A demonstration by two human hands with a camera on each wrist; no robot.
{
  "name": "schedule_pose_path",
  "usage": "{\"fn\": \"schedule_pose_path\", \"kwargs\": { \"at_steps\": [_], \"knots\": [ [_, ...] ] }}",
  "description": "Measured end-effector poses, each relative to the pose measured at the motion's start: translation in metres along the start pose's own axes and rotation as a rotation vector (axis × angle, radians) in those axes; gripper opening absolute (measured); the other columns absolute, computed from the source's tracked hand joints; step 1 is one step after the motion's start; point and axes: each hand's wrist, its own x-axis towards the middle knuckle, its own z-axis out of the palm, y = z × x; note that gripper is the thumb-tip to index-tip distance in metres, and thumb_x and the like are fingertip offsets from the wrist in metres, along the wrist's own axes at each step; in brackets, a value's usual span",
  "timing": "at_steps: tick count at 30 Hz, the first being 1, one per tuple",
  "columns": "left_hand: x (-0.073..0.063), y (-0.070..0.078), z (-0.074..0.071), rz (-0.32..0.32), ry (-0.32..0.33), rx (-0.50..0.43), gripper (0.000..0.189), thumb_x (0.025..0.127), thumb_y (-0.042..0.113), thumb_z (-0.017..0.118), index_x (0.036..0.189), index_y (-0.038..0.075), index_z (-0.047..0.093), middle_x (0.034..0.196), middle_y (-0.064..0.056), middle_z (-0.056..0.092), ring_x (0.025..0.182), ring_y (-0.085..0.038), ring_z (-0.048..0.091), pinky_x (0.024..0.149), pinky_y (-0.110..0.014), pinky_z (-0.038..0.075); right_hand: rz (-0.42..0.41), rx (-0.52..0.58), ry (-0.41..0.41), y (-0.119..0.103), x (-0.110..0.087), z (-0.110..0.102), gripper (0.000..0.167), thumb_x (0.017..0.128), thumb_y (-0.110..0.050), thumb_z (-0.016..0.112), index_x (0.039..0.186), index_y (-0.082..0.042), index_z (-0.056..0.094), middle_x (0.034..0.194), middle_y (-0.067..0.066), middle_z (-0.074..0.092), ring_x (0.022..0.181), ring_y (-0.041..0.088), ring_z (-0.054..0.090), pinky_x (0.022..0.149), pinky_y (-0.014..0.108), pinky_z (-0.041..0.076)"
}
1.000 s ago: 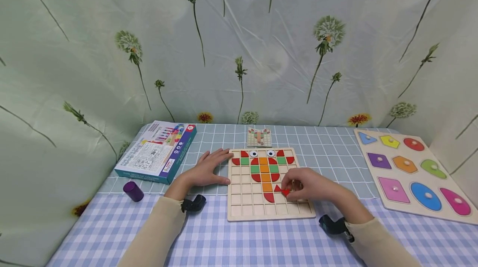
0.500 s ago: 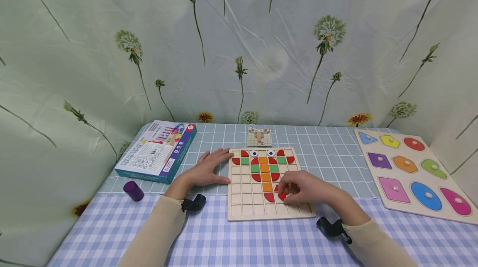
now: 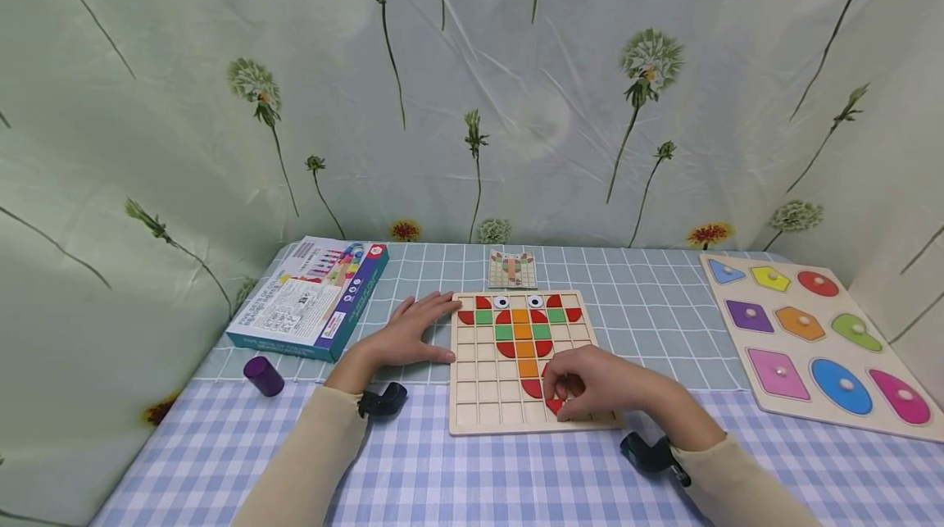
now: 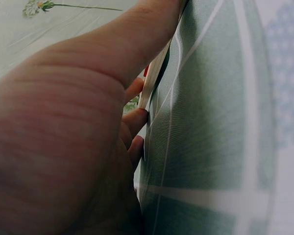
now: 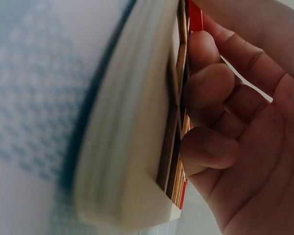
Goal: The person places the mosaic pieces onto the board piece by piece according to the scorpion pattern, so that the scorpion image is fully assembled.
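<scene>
A square wooden grid board lies in the middle of the table. Red, green and orange tiles and two eye tiles sit in its cells, forming a figure. My left hand lies with fingers spread, its thumb and fingertips touching the board's left edge. Between thumb and forefinger my right hand pinches a small red tile over the lower right cells, just below a red tile. In the right wrist view the red tile shows at the fingertips, and the other fingers are curled against the grid.
Behind the board stands a small pattern card. To the left are a box and a purple cylinder. A shape puzzle board with knobbed pieces lies on the right. A flowered curtain hangs behind the table.
My right hand has shifted left and toward the near edge of the board, carrying the red tile lower on the grid. My left hand has stayed in place.
</scene>
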Motion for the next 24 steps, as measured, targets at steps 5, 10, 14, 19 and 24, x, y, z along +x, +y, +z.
{"fn": "schedule_pose_path", "kwargs": {
  "at_steps": [5,10,14,19,24],
  "knots": [
    [-0.0001,-0.0001,0.0004,-0.003,-0.001,-0.002,0.088,0.083,0.053,0.075,0.156,0.023,0.035,0.168,-0.004,0.023,0.158,-0.03,0.011,0.125,-0.061,-0.002,-0.004,-0.011,0.002,-0.0005,0.0001,0.0007,0.02,0.079,-0.017,0.084,0.087,-0.025,0.067,0.076,-0.01,0.058,0.068,0.002,0.05,0.06,0.016,0.045],
    [0.0001,-0.0006,0.0007,-0.002,0.001,-0.004,0.088,0.083,0.053,0.075,0.156,0.023,0.035,0.168,-0.004,0.023,0.158,-0.03,0.011,0.125,-0.061,-0.002,-0.001,-0.022,0.002,-0.0007,0.0003,0.0007,0.02,0.08,-0.017,0.083,0.086,-0.026,0.067,0.074,-0.011,0.057,0.068,0.001,0.05,0.061,0.016,0.044],
    [0.0001,-0.0007,0.0006,0.002,0.006,0.002,0.088,0.083,0.053,0.075,0.156,0.023,0.035,0.168,-0.004,0.024,0.157,-0.031,0.012,0.125,-0.061,-0.002,-0.004,-0.026,0.006,-0.0012,0.0005,0.0007,0.019,0.081,-0.017,0.082,0.085,-0.026,0.066,0.073,-0.012,0.056,0.067,0.001,0.05,0.061,0.016,0.043],
    [0.0005,-0.0004,0.0007,-0.005,0.004,0.002,0.088,0.083,0.053,0.075,0.156,0.023,0.035,0.168,-0.004,0.024,0.157,-0.03,0.012,0.125,-0.061,-0.002,0.002,-0.023,0.009,-0.0018,0.0,0.0007,0.018,0.081,-0.017,0.082,0.084,-0.026,0.066,0.072,-0.011,0.056,0.066,0.001,0.05,0.06,0.016,0.043],
    [0.0009,-0.0011,0.0014,-0.009,0.002,0.001,0.088,0.083,0.053,0.075,0.156,0.024,0.035,0.168,-0.003,0.024,0.158,-0.03,0.011,0.125,-0.06,-0.002,-0.018,0.018,-0.01,-0.0025,-0.0001,0.0007,0.02,0.082,-0.016,0.081,0.092,-0.028,0.069,0.075,-0.01,0.058,0.067,0.001,0.051,0.06,0.016,0.045]
  ]
}}
